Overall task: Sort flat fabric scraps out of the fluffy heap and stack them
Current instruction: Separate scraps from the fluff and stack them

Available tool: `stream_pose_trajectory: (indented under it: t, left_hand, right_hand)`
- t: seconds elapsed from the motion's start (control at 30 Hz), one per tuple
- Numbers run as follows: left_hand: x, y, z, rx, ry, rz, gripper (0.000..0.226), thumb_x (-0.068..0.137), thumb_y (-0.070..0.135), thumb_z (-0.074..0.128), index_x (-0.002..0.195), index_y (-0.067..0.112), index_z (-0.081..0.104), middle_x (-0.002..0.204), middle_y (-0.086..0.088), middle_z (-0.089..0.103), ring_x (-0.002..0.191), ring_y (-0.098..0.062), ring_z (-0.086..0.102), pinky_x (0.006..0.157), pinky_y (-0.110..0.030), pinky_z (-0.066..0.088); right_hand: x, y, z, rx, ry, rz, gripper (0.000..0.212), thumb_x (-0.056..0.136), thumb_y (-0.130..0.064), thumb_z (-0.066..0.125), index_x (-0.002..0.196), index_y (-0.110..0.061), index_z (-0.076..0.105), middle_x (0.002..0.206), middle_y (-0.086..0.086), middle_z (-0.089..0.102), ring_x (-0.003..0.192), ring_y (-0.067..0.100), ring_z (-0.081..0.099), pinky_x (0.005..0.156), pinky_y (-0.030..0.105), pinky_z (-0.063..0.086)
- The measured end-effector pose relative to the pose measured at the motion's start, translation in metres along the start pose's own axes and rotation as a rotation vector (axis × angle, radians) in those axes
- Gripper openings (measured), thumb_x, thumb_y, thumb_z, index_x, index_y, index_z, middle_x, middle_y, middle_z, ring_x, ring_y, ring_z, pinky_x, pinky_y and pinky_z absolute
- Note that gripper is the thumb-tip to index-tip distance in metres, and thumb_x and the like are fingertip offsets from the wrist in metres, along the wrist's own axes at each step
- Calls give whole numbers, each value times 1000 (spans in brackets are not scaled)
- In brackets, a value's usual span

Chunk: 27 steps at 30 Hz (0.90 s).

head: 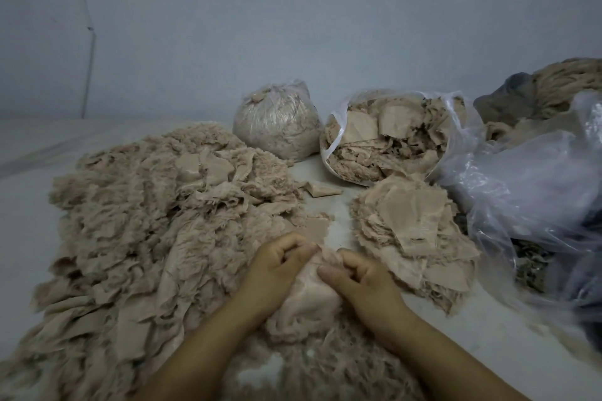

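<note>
1. The left hand (280, 265) and right hand (360, 273), low in the middle, are curled tight, both pinching one fluffy scrap (312, 296).
2. The big fluffy heap (156, 221) fills the left side.
3. The flat stack (413, 231) sits right of the hands.
4. A bare strip of floor (342, 218) runs between them.

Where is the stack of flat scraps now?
The stack lies right of centre in the head view, beyond the right hand, just before the open bag.

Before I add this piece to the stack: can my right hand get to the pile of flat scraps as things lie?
Probably yes. The stack of flat scraps lies just beyond the right hand, with nothing between. Both hands are pinching the piece, so the left hand must let go first.
</note>
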<state>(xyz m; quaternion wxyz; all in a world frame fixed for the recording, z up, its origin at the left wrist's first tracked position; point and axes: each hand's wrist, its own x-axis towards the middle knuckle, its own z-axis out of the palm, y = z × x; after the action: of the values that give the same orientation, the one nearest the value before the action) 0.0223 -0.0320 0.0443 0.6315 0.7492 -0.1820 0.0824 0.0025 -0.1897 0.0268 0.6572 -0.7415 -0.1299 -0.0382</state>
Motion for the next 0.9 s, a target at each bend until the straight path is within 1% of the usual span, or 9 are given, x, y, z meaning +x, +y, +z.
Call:
stream_pose_trajectory:
  t: [0.07, 0.13, 0.23, 0.33, 0.43, 0.57, 0.67, 0.83, 0.9]
  left_hand:
    - [1, -2, -1, -137, 110, -124, 25, 96, 21, 50, 78, 9, 62, 64, 2, 58, 60, -12, 52, 53, -21, 43]
    - [-2, -3, -1, -254, 11, -244, 31, 95, 36, 47, 87, 12, 66, 72, -1, 65, 65, -15, 61, 55, -21, 48]
    - [-5, -6, 6, -220, -71, -255, 15, 88, 25, 61, 85, 13, 70, 79, -6, 71, 70, -18, 64, 61, -25, 52]
    - [-2, -7, 0, -240, 33, -232, 11, 86, 16, 65, 78, 8, 67, 77, -13, 65, 70, -23, 58, 66, -33, 47]
    - [-5, -6, 0, -187, -144, -188, 12, 76, 18, 71, 78, 6, 70, 74, -8, 67, 68, -16, 61, 64, -26, 50]
    - [2, -6, 2, -252, 130, -183, 9, 76, -2, 70, 71, 5, 68, 59, 0, 62, 52, -6, 56, 49, -16, 46]
    - [8, -8, -4, -327, 302, -204, 3, 81, 4, 66, 78, 5, 67, 59, -3, 62, 50, -9, 54, 47, -19, 47]
    - [0, -13, 8, -583, 46, -358, 55, 77, 39, 66, 119, 7, 56, 110, -8, 69, 103, -21, 66, 87, -38, 55]
    - [-5, -13, 17, -492, 2, -369, 53, 74, 34, 70, 117, 6, 57, 111, -13, 69, 101, -25, 67, 88, -41, 54]
  right_hand:
    - [1, 1, 0, 131, 117, 37, 30, 86, -19, 66, 71, 1, 49, 67, 10, 47, 65, 21, 42, 59, 30, 38]
    - [3, 1, -1, 284, 156, 72, 34, 84, -21, 64, 87, 11, 52, 76, 23, 56, 72, 29, 49, 69, 41, 41]
    - [3, 1, -1, 334, 195, 99, 31, 87, -17, 63, 95, 12, 56, 88, 43, 55, 78, 33, 53, 75, 46, 42]
    - [1, -3, -7, 332, 127, 147, 45, 72, -34, 74, 91, 5, 61, 84, 27, 58, 76, 34, 51, 73, 44, 43]
    - [0, -3, -8, 254, 19, 169, 55, 66, -41, 79, 97, 3, 64, 99, 28, 67, 86, 38, 63, 83, 47, 49]
    - [6, 0, -5, 260, 245, 128, 13, 77, -27, 72, 80, -14, 72, 89, 13, 74, 82, 28, 70, 78, 39, 54]
    - [7, 1, -7, 265, 338, 113, 5, 84, -22, 68, 86, -19, 72, 87, 1, 76, 80, 16, 72, 69, 28, 55]
    - [2, 1, 5, 136, 344, 24, 16, 82, -39, 64, 78, -24, 66, 85, -9, 73, 82, 6, 69, 67, 17, 53]
    - [1, 2, 8, 151, 342, 16, 22, 81, -40, 63, 77, -19, 61, 79, -1, 71, 76, 14, 68, 67, 26, 55]
